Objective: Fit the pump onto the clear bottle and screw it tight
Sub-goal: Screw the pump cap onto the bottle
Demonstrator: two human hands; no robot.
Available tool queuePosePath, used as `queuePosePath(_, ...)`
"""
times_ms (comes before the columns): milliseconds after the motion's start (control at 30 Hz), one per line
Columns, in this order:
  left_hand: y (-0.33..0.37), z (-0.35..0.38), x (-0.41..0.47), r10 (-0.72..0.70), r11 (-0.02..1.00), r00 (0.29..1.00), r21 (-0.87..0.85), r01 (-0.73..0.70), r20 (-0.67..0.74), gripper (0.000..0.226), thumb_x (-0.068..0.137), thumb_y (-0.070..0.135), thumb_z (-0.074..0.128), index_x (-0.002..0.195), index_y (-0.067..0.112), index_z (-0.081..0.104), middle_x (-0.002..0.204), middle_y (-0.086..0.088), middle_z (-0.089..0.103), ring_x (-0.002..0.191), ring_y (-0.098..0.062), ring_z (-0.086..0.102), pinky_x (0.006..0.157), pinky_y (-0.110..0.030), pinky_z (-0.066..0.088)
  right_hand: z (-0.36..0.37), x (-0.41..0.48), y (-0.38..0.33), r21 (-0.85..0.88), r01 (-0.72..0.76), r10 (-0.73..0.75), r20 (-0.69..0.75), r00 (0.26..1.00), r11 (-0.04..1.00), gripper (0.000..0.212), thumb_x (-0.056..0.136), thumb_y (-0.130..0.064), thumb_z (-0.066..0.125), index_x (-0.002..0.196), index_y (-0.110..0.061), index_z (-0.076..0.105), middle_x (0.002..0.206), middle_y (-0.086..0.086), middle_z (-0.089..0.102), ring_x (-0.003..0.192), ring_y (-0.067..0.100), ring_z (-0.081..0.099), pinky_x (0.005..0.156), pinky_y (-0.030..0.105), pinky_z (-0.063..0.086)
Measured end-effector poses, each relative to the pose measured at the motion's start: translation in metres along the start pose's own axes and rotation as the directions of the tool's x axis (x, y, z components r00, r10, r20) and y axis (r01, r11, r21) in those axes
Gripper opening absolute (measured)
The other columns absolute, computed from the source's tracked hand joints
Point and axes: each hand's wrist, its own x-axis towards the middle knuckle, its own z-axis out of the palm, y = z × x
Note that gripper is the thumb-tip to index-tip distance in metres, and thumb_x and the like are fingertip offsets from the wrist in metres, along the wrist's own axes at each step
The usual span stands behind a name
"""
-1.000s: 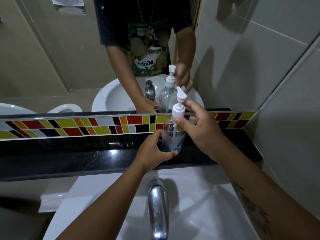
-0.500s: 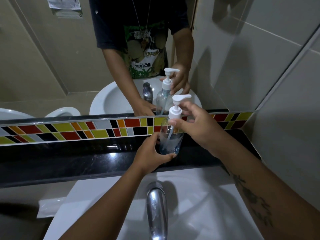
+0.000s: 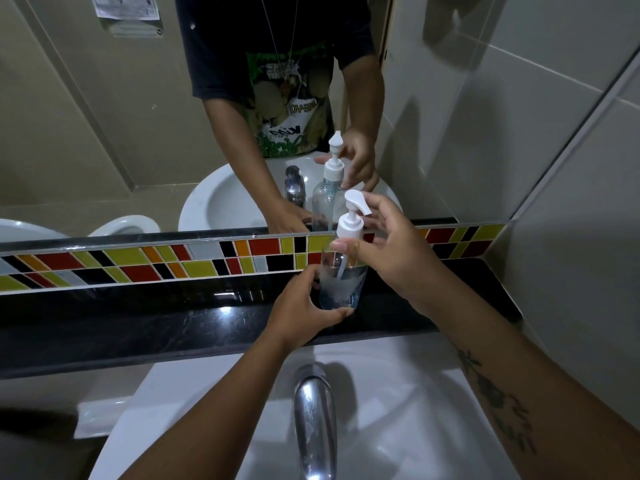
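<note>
A clear bottle (image 3: 341, 282) with a little liquid at the bottom stands upright on the black ledge (image 3: 173, 317) behind the sink. My left hand (image 3: 301, 313) wraps around its lower part. The white pump (image 3: 351, 221) sits on the bottle's neck, its tube reaching down inside. My right hand (image 3: 391, 258) grips the pump's collar with thumb and fingertips; the nozzle points to the right and toward me. The mirror above repeats the bottle, pump and hands.
A chrome tap (image 3: 315, 420) rises from the white basin (image 3: 398, 410) directly below my hands. A strip of coloured tiles (image 3: 138, 265) runs along the back of the ledge under the mirror (image 3: 104, 133). A grey tiled wall (image 3: 571, 271) closes in on the right.
My right hand has kept turning the pump on the neck: the nozzle swung from upper right, to pointing right, to angled right and toward me. My left hand has stayed on the bottle.
</note>
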Motion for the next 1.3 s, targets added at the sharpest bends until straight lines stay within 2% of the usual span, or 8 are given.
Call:
queuePosePath(133,-0.001,0.000,0.000,-0.003,1.000,1.000,-0.003,0.003,0.003,0.070,0.063,0.053,0.088,0.123,0.039,0.057,0.126,0.012,0.069,0.116,-0.010,0.066,0.097,-0.043,0.061,-0.007,-0.002,-0.003,0.022,-0.016,0.014,0.083,0.996,1.000,0.039,0.091,-0.021,0.063,0.130,-0.025,0.058,0.121,-0.010,0.067,0.114,0.002,0.060,0.091,0.021,0.049)
queuePosePath(367,-0.003,0.001,0.000,-0.004,1.000,1.000,0.007,0.004,-0.011,0.071,0.065,0.049,0.090,0.127,0.037,0.057,0.124,0.012,0.069,0.115,-0.011,0.065,0.096,-0.042,0.059,0.004,0.011,-0.004,0.021,-0.005,0.007,-0.067,0.998,1.000,0.034,0.071,-0.019,0.084,0.092,-0.023,0.058,0.093,-0.005,0.065,0.094,0.015,0.065,0.081,0.028,0.057)
queuePosePath(467,-0.002,0.001,-0.001,-0.008,1.000,1.000,0.010,0.008,-0.007,0.072,0.066,0.048,0.090,0.128,0.037,0.057,0.126,0.012,0.069,0.116,-0.010,0.065,0.096,-0.041,0.059,0.005,0.010,-0.004,-0.046,-0.022,0.019,-0.080,0.997,0.999,0.051,0.064,-0.027,0.088,0.103,-0.020,0.056,0.103,-0.004,0.065,0.103,0.016,0.062,0.087,0.033,0.053)
queuePosePath(633,-0.001,0.001,-0.001,-0.008,1.000,1.000,0.006,0.008,-0.008,0.072,0.063,0.052,0.088,0.127,0.038,0.058,0.124,0.013,0.070,0.113,-0.010,0.066,0.095,-0.041,0.060,-0.008,0.001,-0.007,-0.016,-0.011,0.014,0.145,0.989,1.000,0.047,0.086,-0.023,0.070,0.129,-0.030,0.055,0.124,-0.013,0.062,0.110,-0.005,0.056,0.081,0.005,0.045)
queuePosePath(800,-0.003,0.001,-0.001,-0.017,1.000,1.000,0.000,0.017,0.000,0.072,0.063,0.052,0.089,0.127,0.039,0.058,0.125,0.015,0.069,0.115,-0.008,0.066,0.097,-0.041,0.060,-0.011,0.001,-0.003,0.012,-0.005,0.003,0.142,0.990,1.000,0.038,0.092,-0.018,0.062,0.128,-0.030,0.059,0.123,-0.015,0.066,0.115,-0.001,0.060,0.094,0.023,0.050)
queuePosePath(1000,-0.003,0.001,0.000,-0.019,1.000,1.000,0.002,0.019,-0.002,0.074,0.063,0.054,0.088,0.128,0.040,0.057,0.126,0.016,0.069,0.116,-0.007,0.066,0.097,-0.041,0.061,0.008,0.003,0.001,-0.035,0.043,-0.047,-0.115,0.992,0.998,0.032,0.073,-0.025,0.082,0.095,-0.023,0.059,0.101,-0.003,0.070,0.100,0.017,0.066,0.091,0.046,0.054)
queuePosePath(1200,-0.003,0.001,0.000,-0.013,1.000,1.000,0.003,0.013,-0.002,0.074,0.066,0.049,0.091,0.130,0.038,0.056,0.129,0.015,0.068,0.118,-0.008,0.065,0.098,-0.040,0.060,0.005,0.001,0.000,0.007,0.029,-0.028,-0.042,0.999,1.000,0.057,0.072,-0.028,0.082,0.122,-0.028,0.054,0.121,-0.012,0.062,0.118,0.005,0.055,0.098,0.026,0.045)
queuePosePath(1300,-0.004,0.001,0.001,-0.009,1.000,1.000,-0.002,0.009,-0.007,0.073,0.064,0.050,0.091,0.129,0.039,0.057,0.127,0.015,0.069,0.117,-0.008,0.066,0.097,-0.041,0.061,-0.006,0.000,-0.001,0.006,0.004,-0.005,0.079,0.997,1.000,0.048,0.083,-0.028,0.073,0.129,-0.029,0.057,0.130,-0.013,0.062,0.124,0.003,0.054,0.108,0.032,0.041)
